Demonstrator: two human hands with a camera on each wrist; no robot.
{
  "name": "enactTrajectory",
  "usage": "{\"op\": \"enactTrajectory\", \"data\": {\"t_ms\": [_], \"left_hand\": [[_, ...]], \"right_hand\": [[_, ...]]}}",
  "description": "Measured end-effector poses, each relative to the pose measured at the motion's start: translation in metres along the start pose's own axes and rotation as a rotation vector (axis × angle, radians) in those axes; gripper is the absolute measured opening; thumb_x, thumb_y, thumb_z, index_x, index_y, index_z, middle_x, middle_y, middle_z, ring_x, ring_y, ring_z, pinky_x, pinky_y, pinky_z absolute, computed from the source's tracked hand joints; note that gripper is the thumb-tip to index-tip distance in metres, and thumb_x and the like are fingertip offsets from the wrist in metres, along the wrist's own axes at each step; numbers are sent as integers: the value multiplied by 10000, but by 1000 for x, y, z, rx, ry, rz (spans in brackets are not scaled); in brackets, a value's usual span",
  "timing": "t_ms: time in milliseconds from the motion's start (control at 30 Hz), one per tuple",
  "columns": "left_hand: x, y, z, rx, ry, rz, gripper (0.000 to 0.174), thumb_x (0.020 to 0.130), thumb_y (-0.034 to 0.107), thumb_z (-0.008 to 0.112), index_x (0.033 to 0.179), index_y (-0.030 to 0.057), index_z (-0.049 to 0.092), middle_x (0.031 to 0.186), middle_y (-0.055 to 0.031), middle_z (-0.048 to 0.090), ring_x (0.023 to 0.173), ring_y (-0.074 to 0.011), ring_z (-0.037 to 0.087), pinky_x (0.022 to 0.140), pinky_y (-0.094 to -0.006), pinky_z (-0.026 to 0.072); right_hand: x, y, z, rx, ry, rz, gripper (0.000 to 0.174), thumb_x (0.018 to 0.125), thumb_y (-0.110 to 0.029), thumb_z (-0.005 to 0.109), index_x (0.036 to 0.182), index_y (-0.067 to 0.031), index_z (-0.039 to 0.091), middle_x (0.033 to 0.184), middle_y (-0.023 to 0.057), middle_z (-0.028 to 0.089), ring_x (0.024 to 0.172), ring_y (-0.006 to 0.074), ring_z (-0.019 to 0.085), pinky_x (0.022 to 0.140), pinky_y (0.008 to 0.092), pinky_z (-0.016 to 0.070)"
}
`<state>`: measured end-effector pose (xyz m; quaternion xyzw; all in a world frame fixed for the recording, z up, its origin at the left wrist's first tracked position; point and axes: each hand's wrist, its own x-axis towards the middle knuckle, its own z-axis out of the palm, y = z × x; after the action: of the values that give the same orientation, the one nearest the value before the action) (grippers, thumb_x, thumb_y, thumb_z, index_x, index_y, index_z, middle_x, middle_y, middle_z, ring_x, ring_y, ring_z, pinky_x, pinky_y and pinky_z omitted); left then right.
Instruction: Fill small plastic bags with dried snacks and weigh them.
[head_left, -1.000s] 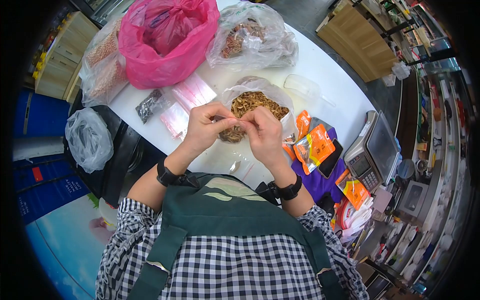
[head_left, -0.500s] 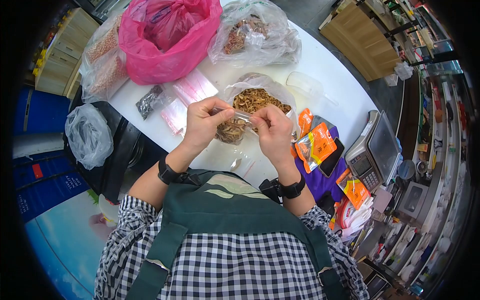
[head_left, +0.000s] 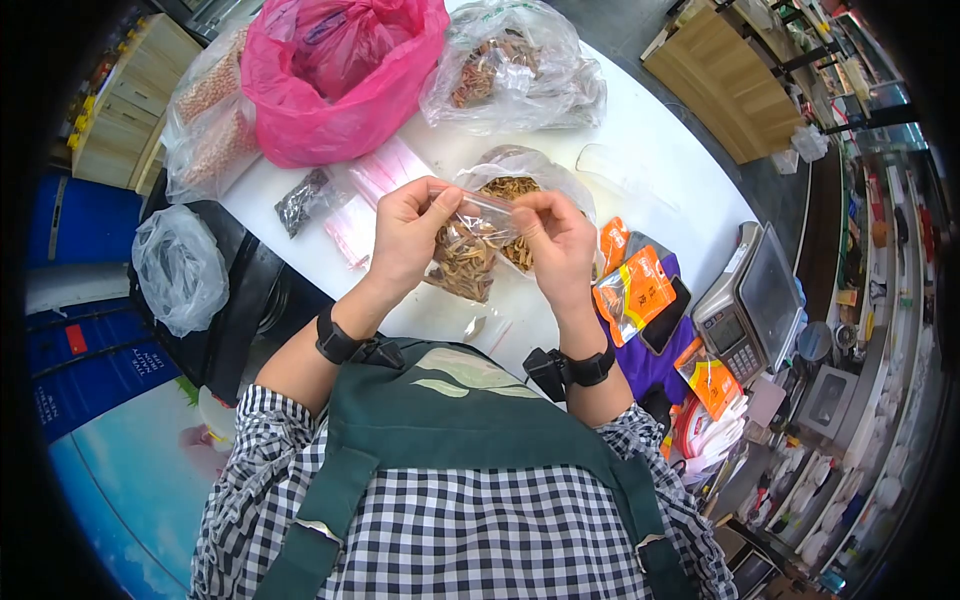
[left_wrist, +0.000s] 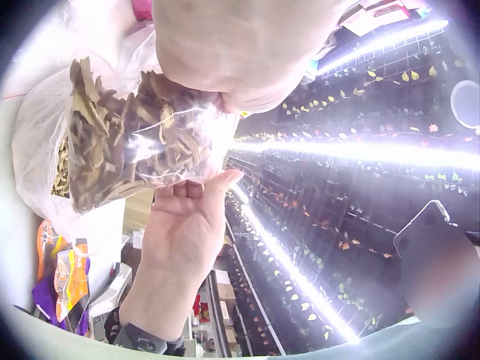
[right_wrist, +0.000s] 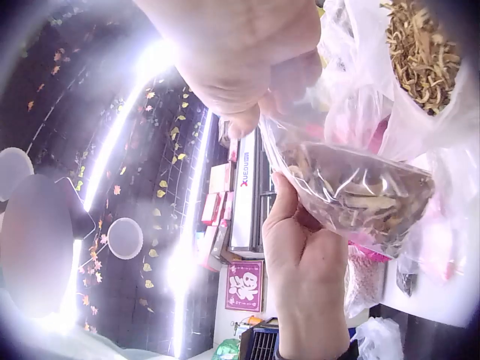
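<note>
A small clear zip bag (head_left: pixel 463 262) of brown dried slices hangs between the two hands in the head view. My left hand (head_left: pixel 407 232) pinches its top left corner, thumb over the edge. My right hand (head_left: pixel 562 245) pinches the top right corner. In the left wrist view the filled bag (left_wrist: pixel 135 142) shows its full side, and the right hand (left_wrist: pixel 184 232) holds its edge. The right wrist view shows the bag (right_wrist: pixel 360 191) with the left hand (right_wrist: pixel 304 262) at its top edge. Behind it stands a larger open bag (head_left: pixel 580 190) of the same slices.
A pink bag (head_left: pixel 345 125) and a clear bag (head_left: pixel 510 75) stand at the back of the white table (head_left: pixel 690 170). Empty zip bags (head_left: pixel 385 170) lie left, beside a dark packet (head_left: pixel 300 203). Orange packets (head_left: pixel 635 293), a phone (head_left: pixel 665 318) and a scale (head_left: pixel 735 320) are on the right.
The hands have moved apart, and the right hand has shifted slightly right. The small bag, mostly hidden by the hands earlier, now hangs in full view between them, its top edge stretched.
</note>
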<state>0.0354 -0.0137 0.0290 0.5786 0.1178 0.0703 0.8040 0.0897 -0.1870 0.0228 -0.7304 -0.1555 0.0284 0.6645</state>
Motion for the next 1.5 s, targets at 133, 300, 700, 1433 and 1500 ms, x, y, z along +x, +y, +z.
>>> {"op": "enactTrajectory", "data": {"t_ms": [133, 300, 700, 1433, 1500], "left_hand": [[2, -5, 0, 90, -63, 78, 177, 955, 157, 629, 968, -16, 660, 863, -73, 709, 729, -84, 641, 668, -230, 514], [6, -5, -5, -6, -192, 3, 140, 904, 122, 692, 924, -16, 686, 809, -43, 697, 717, -66, 620, 647, -211, 486], [7, -2, -9, -26, -19, 23, 103, 910, 105, 667, 910, 3, 662, 803, -74, 698, 736, -124, 649, 705, -250, 511], [10, -2, -53, -78, 171, -24, 357, 1011, 304, 529, 955, -22, 664, 881, -116, 701, 820, -209, 702, 708, -296, 560], [5, -5, -57, -72, 167, -36, 353, 1011, 301, 528, 956, -19, 665, 881, -116, 702, 818, -206, 701, 708, -296, 560]], "right_hand": [[3, -14, 10, 3, -93, -117, 86, 819, -50, 731, 835, 9, 671, 764, 42, 605, 668, 95, 556, 589, 248, 448], [3, -9, 10, 24, -134, -124, 90, 809, -52, 740, 818, 8, 673, 742, 44, 590, 647, 94, 538, 575, 247, 431], [2, -4, -5, 98, -35, 49, 92, 825, -50, 735, 811, 19, 676, 729, 24, 609, 645, 81, 535, 567, 232, 421], [94, -4, -8, 453, -218, 419, 315, 908, -125, 669, 1166, 18, 560, 1021, 63, 663, 893, 140, 639, 816, 296, 527], [134, -5, -5, 443, -130, 438, 320, 961, -132, 590, 1214, 45, 509, 1100, 143, 656, 1017, 220, 653, 898, 376, 552]]}}
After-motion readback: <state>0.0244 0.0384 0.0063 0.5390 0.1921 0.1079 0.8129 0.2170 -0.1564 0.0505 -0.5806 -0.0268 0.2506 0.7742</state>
